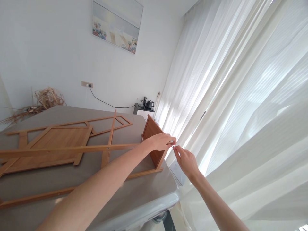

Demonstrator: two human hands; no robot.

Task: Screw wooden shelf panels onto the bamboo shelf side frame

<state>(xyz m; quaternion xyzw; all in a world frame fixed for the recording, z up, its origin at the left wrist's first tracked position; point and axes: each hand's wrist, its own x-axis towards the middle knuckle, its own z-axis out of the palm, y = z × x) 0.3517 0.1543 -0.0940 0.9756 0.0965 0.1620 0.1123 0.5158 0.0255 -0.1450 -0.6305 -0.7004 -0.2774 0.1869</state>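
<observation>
My left hand [160, 141] is closed over the end of a wooden frame, its fingers curled round the outer side of an upright slatted panel [152, 128]. A long wooden rail [79, 149] runs from the far left to this panel, and its end is hidden behind my left hand. Just right of the panel, my right hand [185, 158] is closed in a pinch on a small thin dark rod [172, 145], too small to name for sure. The rod's inner end points to the left fingertips. A crosspiece [112, 128] joins the rail midway.
A flat slatted panel [57, 141] and a ladder-like frame [106, 131] lie on the grey table [134, 192]. White curtains [216, 96] hang close on the right. Behind the table are a small stand with a black kettle [149, 104], a cord and dried stalks [49, 98].
</observation>
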